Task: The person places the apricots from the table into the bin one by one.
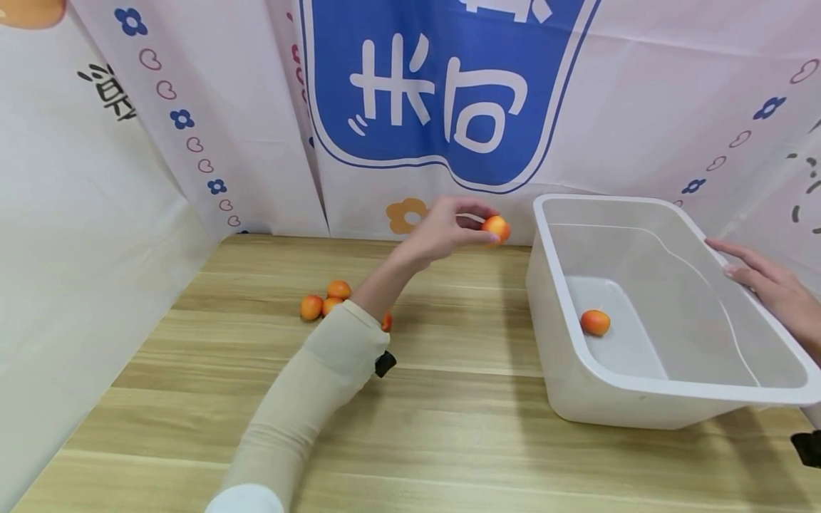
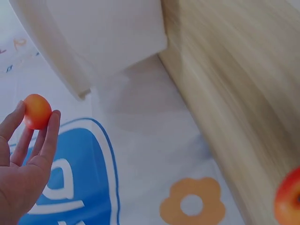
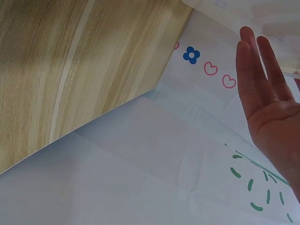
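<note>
My left hand (image 1: 442,231) pinches a small round orange-red fruit (image 1: 496,229) between thumb and fingertips, raised above the table left of a white plastic bin (image 1: 545,299). In the left wrist view the same fruit (image 2: 37,111) sits at the fingertips of the left hand (image 2: 28,173). One similar fruit (image 1: 596,323) lies on the bin's floor. At the bin's right rim, my right hand (image 1: 770,281) touches the edge with its fingers extended. The right wrist view shows that hand (image 3: 269,103) with straight fingers against the bin's side.
Several more orange-red fruits (image 1: 311,307) lie grouped on the wooden table (image 1: 192,399), partly hidden behind the left forearm. A printed white cloth (image 1: 256,92) with a blue panel hangs along the table's back. The bin's tall walls stand on the right side.
</note>
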### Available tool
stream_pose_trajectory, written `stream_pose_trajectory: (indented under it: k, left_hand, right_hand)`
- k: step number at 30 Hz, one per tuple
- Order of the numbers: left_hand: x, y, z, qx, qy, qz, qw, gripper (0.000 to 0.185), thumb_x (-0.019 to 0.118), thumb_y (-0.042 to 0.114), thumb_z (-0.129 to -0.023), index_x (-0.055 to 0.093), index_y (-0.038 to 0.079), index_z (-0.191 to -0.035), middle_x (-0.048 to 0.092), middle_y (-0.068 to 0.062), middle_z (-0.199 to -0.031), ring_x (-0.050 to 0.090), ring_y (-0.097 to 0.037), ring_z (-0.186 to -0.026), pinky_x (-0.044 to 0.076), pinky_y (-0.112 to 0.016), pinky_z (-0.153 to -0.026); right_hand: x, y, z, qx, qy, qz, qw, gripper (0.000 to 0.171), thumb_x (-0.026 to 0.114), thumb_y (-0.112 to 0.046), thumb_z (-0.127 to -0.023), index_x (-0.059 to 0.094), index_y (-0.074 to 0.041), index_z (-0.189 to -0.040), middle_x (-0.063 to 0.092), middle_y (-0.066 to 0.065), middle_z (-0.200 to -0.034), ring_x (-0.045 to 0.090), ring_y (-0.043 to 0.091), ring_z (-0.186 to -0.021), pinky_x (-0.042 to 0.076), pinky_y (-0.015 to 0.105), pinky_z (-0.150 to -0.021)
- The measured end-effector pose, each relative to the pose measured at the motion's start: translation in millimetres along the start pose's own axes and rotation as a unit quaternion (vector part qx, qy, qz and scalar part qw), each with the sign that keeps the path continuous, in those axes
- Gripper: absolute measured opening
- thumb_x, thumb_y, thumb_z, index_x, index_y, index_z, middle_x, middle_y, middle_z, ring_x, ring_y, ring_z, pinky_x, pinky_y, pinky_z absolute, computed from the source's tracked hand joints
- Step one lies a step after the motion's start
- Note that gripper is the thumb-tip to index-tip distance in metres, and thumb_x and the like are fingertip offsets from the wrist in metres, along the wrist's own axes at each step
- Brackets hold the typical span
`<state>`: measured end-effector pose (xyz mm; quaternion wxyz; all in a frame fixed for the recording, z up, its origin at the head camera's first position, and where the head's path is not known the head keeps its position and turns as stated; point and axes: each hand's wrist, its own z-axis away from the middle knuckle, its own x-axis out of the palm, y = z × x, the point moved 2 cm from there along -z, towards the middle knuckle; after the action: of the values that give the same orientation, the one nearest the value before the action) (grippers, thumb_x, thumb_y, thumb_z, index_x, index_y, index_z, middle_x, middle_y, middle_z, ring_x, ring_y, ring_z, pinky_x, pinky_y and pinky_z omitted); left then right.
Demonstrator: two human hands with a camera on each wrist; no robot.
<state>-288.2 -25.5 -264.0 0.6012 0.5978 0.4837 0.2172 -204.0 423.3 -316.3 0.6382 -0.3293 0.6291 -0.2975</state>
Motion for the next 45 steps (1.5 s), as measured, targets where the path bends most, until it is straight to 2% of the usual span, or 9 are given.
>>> stream_pose_trajectory:
  k: [4,10,12,16,20,28,36,41,45]
  left_hand:
    - [12.4,9.8,-6.9,0.011,-0.012,-0.001,0.9999,0.038,0.079,0.006,-0.092,0.069,-0.001,-0.128,0.068,-0.013,-0.125,0.07,-0.022,-0.106,0.058,-0.026,-0.092]
    - [30.7,24.8,-17.3,0.035,-0.031,-0.001,0.9989,0.038,0.08,0.004,-0.091,0.068,-0.002,-0.127,0.068,-0.014,-0.122,0.072,-0.022,-0.105,0.059,-0.025,-0.09]
    - [36.5,28.6,-20.8,0.042,-0.038,-0.001,0.9984,0.038,0.079,0.003,-0.091,0.068,-0.003,-0.126,0.067,-0.014,-0.121,0.072,-0.023,-0.104,0.059,-0.025,-0.089]
    - [46.8,34.2,-28.0,0.055,-0.056,-0.012,0.9968,0.033,0.078,0.002,-0.091,0.068,-0.003,-0.122,0.067,-0.014,-0.118,0.07,-0.023,-0.102,0.059,-0.023,-0.087]
    - [55.7,39.8,-35.5,0.06,-0.074,-0.03,0.995,0.03,0.076,0.001,-0.092,0.068,-0.003,-0.121,0.067,-0.014,-0.116,0.069,-0.023,-0.1,0.057,-0.02,-0.086]
    - [78.2,54.1,-51.3,0.039,-0.106,-0.055,0.9921,0.037,0.078,0.003,-0.092,0.067,-0.002,-0.127,0.067,-0.012,-0.122,0.066,-0.018,-0.106,0.054,-0.014,-0.087]
    - [106.2,58.2,-65.6,0.039,-0.111,-0.088,0.9892,0.038,0.08,0.002,-0.089,0.071,-0.001,-0.126,0.071,-0.009,-0.115,0.066,-0.013,-0.102,0.054,-0.011,-0.081]
    - [123.7,59.3,-71.6,0.004,-0.115,-0.115,0.9867,0.038,0.081,0.003,-0.088,0.072,0.002,-0.125,0.07,-0.004,-0.11,0.066,-0.01,-0.09,0.054,-0.012,-0.073]
    - [135.2,58.2,-76.2,-0.024,-0.115,-0.117,0.9861,0.037,0.08,0.002,-0.088,0.072,0.004,-0.125,0.069,-0.003,-0.107,0.065,-0.01,-0.084,0.055,-0.013,-0.069]
  right_hand:
    - [-1,3,-1,0.001,-0.002,-0.001,1.0,0.053,0.035,-0.037,-0.114,0.021,-0.043,-0.164,0.046,-0.019,-0.136,0.068,-0.005,-0.083,0.064,0.038,-0.063]
    - [1,-4,0,-0.001,0.006,0.024,1.0,0.054,0.034,-0.038,-0.114,0.018,-0.042,-0.165,0.044,-0.009,-0.14,0.066,-0.007,-0.084,0.064,0.036,-0.063]
    - [2,-6,0,-0.004,0.006,0.028,1.0,0.054,0.034,-0.037,-0.114,0.018,-0.041,-0.165,0.045,-0.012,-0.136,0.066,-0.007,-0.083,0.064,0.036,-0.063]
    - [0,-8,1,-0.008,0.003,0.011,1.0,0.054,0.034,-0.032,-0.115,0.02,-0.04,-0.165,0.044,-0.026,-0.125,0.067,-0.006,-0.082,0.063,0.033,-0.061]
    - [0,-9,0,-0.005,0.001,0.003,1.0,0.053,0.035,-0.032,-0.114,0.02,-0.04,-0.165,0.044,-0.031,-0.121,0.067,-0.005,-0.082,0.063,0.032,-0.061]
    - [-1,-7,0,-0.001,-0.001,0.011,1.0,0.054,0.035,-0.032,-0.114,0.02,-0.04,-0.165,0.044,-0.037,-0.111,0.067,-0.005,-0.081,0.063,0.032,-0.06]
    - [0,-7,1,0.001,0.0,0.009,1.0,0.053,0.035,-0.032,-0.115,0.02,-0.04,-0.165,0.044,-0.037,-0.112,0.068,-0.003,-0.079,0.063,0.035,-0.059]
    - [0,-6,1,0.002,0.001,0.01,1.0,0.054,0.034,-0.032,-0.115,0.02,-0.039,-0.166,0.044,-0.041,-0.111,0.068,-0.003,-0.079,0.063,0.035,-0.06]
    - [0,-4,1,0.011,-0.003,0.012,1.0,0.054,0.034,-0.035,-0.114,0.018,-0.041,-0.165,0.044,-0.041,-0.11,0.068,-0.003,-0.08,0.064,0.039,-0.062]
